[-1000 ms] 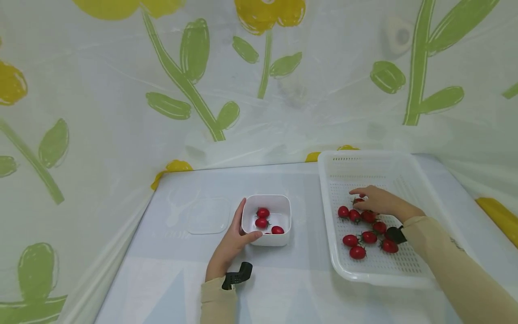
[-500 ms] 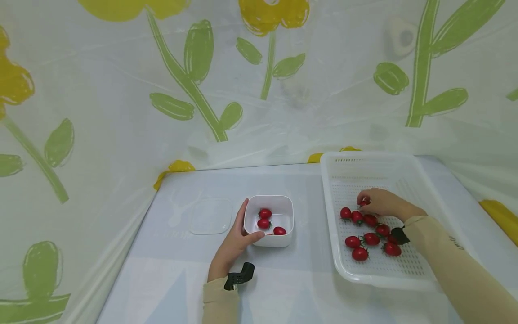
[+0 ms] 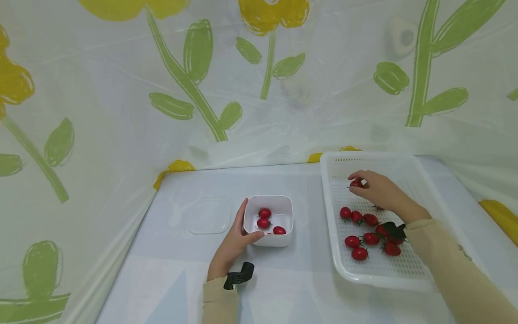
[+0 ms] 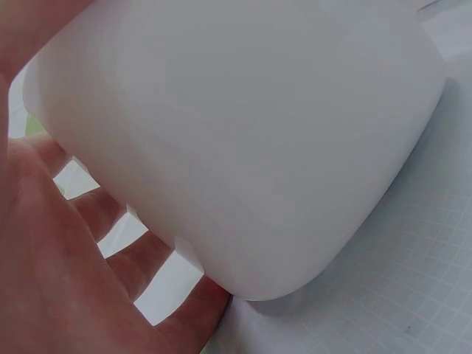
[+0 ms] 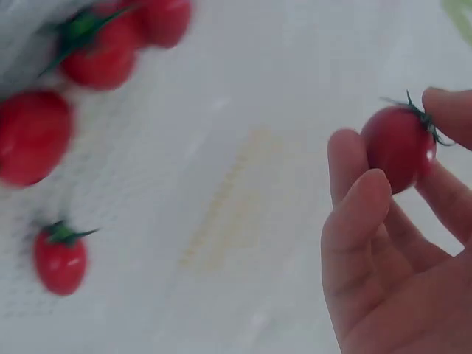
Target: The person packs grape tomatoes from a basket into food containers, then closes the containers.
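Observation:
In the head view my left hand [image 3: 231, 246] holds a square white box [image 3: 272, 241] at its left side, thumb at the front and fingers along the wall. Cherry tomatoes [image 3: 264, 223] lie inside the box. The left wrist view shows the box wall [image 4: 243, 133] filling most of the picture, fingers against its edge. Above the white basket [image 3: 376, 281], my right hand [image 3: 380, 192] pinches a cherry tomato [image 3: 356, 184]. Its green stalk shows in the right wrist view, where the tomato [image 5: 398, 151] sits between thumb and fingers. Several more tomatoes [image 3: 359, 254] lie in the basket.
A clear flat lid [image 3: 211, 216] lies on the table [image 3: 182, 288], left of the box. The basket stands to the right of the box with a gap between. Behind the table hangs a flower-patterned sheet [image 3: 323, 112].
My right hand reached down to a tomato in the basket, took it between the fingers and lifted it toward the basket's back. The left hand stays on the box.

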Demonstrator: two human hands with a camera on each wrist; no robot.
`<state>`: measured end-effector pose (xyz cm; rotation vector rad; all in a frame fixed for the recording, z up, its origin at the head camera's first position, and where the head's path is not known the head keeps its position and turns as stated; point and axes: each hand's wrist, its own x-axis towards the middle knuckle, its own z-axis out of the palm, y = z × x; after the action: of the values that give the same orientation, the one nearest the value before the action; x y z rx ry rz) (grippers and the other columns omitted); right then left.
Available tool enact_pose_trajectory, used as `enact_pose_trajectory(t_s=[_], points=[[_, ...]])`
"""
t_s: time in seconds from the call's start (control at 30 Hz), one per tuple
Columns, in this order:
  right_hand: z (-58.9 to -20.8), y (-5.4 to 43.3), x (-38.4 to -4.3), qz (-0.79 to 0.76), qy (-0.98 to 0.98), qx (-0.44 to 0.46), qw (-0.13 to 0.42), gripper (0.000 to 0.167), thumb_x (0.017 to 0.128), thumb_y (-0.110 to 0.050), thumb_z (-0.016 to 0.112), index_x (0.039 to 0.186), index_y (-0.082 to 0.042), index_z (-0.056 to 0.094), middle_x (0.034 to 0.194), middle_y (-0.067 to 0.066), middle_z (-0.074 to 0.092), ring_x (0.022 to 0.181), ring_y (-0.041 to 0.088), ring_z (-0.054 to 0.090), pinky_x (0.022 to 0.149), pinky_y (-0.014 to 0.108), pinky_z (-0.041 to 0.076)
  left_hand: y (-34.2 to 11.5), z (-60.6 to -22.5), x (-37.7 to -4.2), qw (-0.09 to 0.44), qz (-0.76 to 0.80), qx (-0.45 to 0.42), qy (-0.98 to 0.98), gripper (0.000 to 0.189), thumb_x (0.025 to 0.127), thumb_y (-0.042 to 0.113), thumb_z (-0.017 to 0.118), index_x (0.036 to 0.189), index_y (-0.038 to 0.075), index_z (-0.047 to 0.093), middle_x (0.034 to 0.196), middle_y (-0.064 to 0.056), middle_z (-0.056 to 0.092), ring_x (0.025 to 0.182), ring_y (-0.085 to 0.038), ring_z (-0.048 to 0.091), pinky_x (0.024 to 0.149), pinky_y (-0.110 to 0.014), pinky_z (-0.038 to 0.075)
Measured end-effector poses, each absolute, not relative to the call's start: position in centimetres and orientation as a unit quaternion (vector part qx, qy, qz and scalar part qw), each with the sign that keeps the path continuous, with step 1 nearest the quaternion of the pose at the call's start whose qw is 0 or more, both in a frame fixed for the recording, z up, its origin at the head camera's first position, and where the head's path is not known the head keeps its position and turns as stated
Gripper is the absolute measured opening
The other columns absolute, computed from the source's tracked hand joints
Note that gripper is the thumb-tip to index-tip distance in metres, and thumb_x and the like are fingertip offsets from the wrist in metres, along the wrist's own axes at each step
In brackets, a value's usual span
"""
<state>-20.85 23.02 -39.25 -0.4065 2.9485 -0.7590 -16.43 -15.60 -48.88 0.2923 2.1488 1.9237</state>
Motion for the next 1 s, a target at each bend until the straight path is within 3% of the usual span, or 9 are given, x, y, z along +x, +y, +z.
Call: enact_pose_trajectory(t_s=[0.27,0.47,0.7,1.0], points=[[-36.0,19.4,-18.5,-0.281,0.945,-0.159,-0.046,0.029,0.089,-0.027,0.054,0.114,-0.013,0.054,0.110,0.005,0.049,0.093,0.022,0.053,0.076,0.043,0.043,-15.8,-48.8,-16.3,0.124,0.663,0.098,0.732,0.088,0.078,0.017,0.068,0.136,0.050,0.010,0.141,0.019,0.017,0.126,-0.018,0.024,0.093,-0.040,0.038],[-34.6,16.9,-16.5,-0.292,0.929,-0.203,-0.102,0.029,0.087,-0.014,0.056,0.116,-0.013,0.056,0.111,0.004,0.050,0.092,0.017,0.052,0.074,0.038,0.045,-15.6,-48.7,-16.3,0.120,0.660,0.099,0.735,0.088,0.078,0.018,0.068,0.137,0.047,0.010,0.143,0.015,0.016,0.128,-0.019,0.023,0.094,-0.040,0.037],[-34.5,14.1,-14.8,-0.289,0.922,-0.216,-0.139,0.036,0.084,-0.014,0.062,0.119,-0.013,0.053,0.111,-0.002,0.050,0.086,0.010,0.051,0.065,0.028,0.046,-15.8,-48.6,-16.3,0.131,0.666,0.100,0.728,0.089,0.079,0.016,0.068,0.137,0.048,0.008,0.144,0.015,0.012,0.129,-0.019,0.020,0.096,-0.041,0.034],[-35.8,10.1,-13.1,-0.341,0.896,-0.221,-0.180,0.038,0.079,-0.013,0.067,0.115,-0.015,0.057,0.115,-0.004,0.050,0.087,0.006,0.050,0.062,0.024,0.047,-15.7,-48.6,-16.3,0.128,0.661,0.094,0.733,0.089,0.078,0.017,0.068,0.136,0.050,0.010,0.143,0.018,0.014,0.128,-0.017,0.022,0.095,-0.041,0.035]])
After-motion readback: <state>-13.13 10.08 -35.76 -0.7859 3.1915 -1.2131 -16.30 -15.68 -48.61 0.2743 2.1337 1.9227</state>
